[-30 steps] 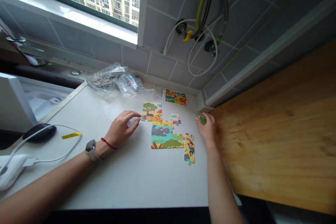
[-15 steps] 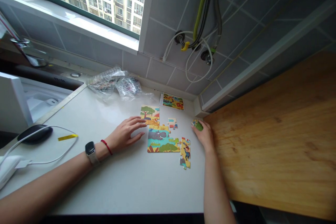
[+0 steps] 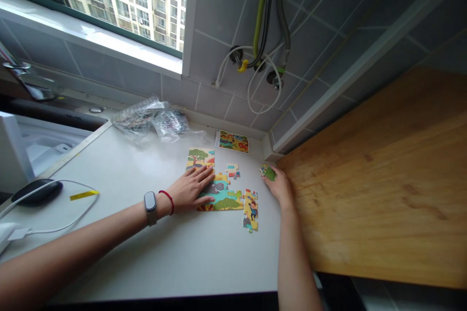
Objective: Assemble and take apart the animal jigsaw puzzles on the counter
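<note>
My left hand (image 3: 190, 189) lies flat with its fingers spread over the left part of a partly joined jigsaw puzzle (image 3: 226, 203), covering some of its animals. At the right, my right hand (image 3: 280, 188) has its fingers closed on a green and yellow puzzle piece (image 3: 269, 172), close to the wooden board. Between the hands lie a small loose puzzle section (image 3: 232, 170) with pale and red parts and an upright strip of joined pieces (image 3: 251, 211) showing a figure. The strip sits right beside the puzzle's lower right corner.
Behind the puzzle lies a picture card (image 3: 232, 141). Clear plastic bags (image 3: 170, 122) rest near the wall. At left are a black mouse (image 3: 37, 192), a white cable (image 3: 78, 217) and a yellow strip (image 3: 83, 195). A wooden board (image 3: 379, 189) borders the right side.
My left hand has moved right, from beside the puzzle onto its left part. My right hand stays at the green and yellow piece. The view has shifted slightly.
</note>
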{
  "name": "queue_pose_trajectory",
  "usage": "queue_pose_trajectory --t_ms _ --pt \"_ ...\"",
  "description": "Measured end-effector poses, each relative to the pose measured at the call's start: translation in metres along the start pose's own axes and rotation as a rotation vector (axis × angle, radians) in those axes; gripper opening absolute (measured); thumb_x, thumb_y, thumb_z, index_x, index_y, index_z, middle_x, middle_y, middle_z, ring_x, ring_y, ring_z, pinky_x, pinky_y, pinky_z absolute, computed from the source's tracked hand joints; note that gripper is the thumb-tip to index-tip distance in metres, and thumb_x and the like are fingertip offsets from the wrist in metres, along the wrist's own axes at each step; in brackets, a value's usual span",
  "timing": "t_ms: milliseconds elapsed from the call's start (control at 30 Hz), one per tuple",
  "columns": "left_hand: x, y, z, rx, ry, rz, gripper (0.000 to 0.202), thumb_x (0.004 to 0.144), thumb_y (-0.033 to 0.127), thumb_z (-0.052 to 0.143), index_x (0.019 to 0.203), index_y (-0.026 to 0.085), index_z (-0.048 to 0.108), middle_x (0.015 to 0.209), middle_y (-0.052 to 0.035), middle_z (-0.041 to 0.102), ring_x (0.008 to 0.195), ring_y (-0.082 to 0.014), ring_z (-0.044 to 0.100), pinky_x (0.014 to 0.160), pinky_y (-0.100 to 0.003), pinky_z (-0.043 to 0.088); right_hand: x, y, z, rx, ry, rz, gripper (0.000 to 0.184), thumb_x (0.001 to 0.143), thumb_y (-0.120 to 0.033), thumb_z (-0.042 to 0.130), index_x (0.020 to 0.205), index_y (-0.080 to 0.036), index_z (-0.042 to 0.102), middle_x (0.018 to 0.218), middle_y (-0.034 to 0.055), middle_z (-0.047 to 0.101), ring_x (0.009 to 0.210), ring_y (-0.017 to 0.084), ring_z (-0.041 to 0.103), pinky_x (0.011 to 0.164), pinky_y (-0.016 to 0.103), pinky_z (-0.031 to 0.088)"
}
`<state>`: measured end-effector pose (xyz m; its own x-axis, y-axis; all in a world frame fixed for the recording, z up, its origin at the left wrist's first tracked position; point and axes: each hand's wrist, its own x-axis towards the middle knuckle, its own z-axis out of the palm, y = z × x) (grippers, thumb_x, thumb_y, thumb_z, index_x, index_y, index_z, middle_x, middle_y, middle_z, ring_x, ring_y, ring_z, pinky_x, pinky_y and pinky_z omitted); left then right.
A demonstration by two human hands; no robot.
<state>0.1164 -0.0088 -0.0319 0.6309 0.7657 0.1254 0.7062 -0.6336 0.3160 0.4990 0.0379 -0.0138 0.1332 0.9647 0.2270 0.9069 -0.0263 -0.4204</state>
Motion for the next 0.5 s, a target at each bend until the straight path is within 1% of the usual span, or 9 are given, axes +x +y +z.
queue_pose_trajectory --t_ms 67,167,233,267,333,400,500 --pt "0.002 0.0 -0.006 0.003 -0.047 -0.001 0.088 0.098 0.079 0.037 0.157 0.015 0.047 0.167 -0.019 0.038 0.153 -0.0395 0.039 0.122 -0.054 0.032 0.0 0.0 -0.001 -0.011 0.005 0.017 0.056 0.078 -0.03 0.074 0.13 -0.009 0.071 0.129 0.0225 0.072 0.12 0.035 0.07 0.108 0.046 0.052" --pt "0.009 0.002 -0.021 -0.016 -0.111 0.003 0.087 0.097 0.079 0.037 0.153 0.015 0.052 0.163 -0.0193 0.044 0.151 -0.0379 0.044 0.121 -0.05 0.036 0.0 0.001 -0.003 -0.013 0.017 0.029 0.053 0.077 -0.027 0.075 0.127 -0.011 0.072 0.123 0.021 0.075 0.115 0.034 0.072 0.104 0.046 0.054" --pt "0.016 0.003 -0.032 -0.058 -0.121 -0.016 0.084 0.097 0.078 0.039 0.15 0.016 0.056 0.156 -0.0193 0.054 0.143 -0.0369 0.054 0.115 -0.047 0.043 -0.001 0.001 -0.005 -0.007 0.027 0.031 0.05 0.076 -0.025 0.076 0.125 -0.013 0.074 0.119 0.0196 0.077 0.111 0.034 0.073 0.102 0.046 0.055" --pt "0.02 0.002 -0.035 -0.077 -0.12 -0.037 0.083 0.096 0.078 0.039 0.149 0.017 0.058 0.15 -0.0193 0.06 0.137 -0.0369 0.06 0.11 -0.045 0.047 -0.001 0.001 -0.007 -0.002 0.034 0.031 0.049 0.076 -0.025 0.076 0.123 -0.013 0.074 0.118 0.0195 0.077 0.11 0.034 0.073 0.101 0.046 0.055" --pt "0.028 0.001 -0.04 -0.1 -0.11 -0.095 0.082 0.095 0.078 0.041 0.148 0.018 0.059 0.135 -0.0191 0.071 0.121 -0.0376 0.07 0.098 -0.044 0.053 -0.001 -0.001 -0.011 0.009 0.051 0.032 0.048 0.075 -0.025 0.076 0.122 -0.013 0.075 0.117 0.0199 0.076 0.109 0.035 0.073 0.1 0.047 0.055" --pt "0.035 -0.002 -0.042 -0.133 -0.072 -0.146 0.081 0.094 0.078 0.043 0.147 0.019 0.06 0.118 -0.0169 0.079 0.106 -0.0371 0.075 0.089 -0.042 0.055 -0.001 -0.006 -0.016 0.032 0.086 0.02 0.048 0.076 -0.025 0.076 0.123 -0.013 0.075 0.119 0.0197 0.075 0.109 0.034 0.072 0.101 0.047 0.055" --pt "0.043 -0.007 -0.041 -0.224 0.024 -0.204 0.069 0.097 0.071 0.044 0.14 0.021 0.064 0.103 -0.0121 0.082 0.095 -0.0336 0.078 0.084 -0.04 0.056 -0.003 -0.024 -0.019 0.143 0.182 -0.075 0.05 0.079 -0.027 0.075 0.128 -0.015 0.072 0.124 0.0179 0.071 0.114 0.032 0.069 0.105 0.046 0.053"
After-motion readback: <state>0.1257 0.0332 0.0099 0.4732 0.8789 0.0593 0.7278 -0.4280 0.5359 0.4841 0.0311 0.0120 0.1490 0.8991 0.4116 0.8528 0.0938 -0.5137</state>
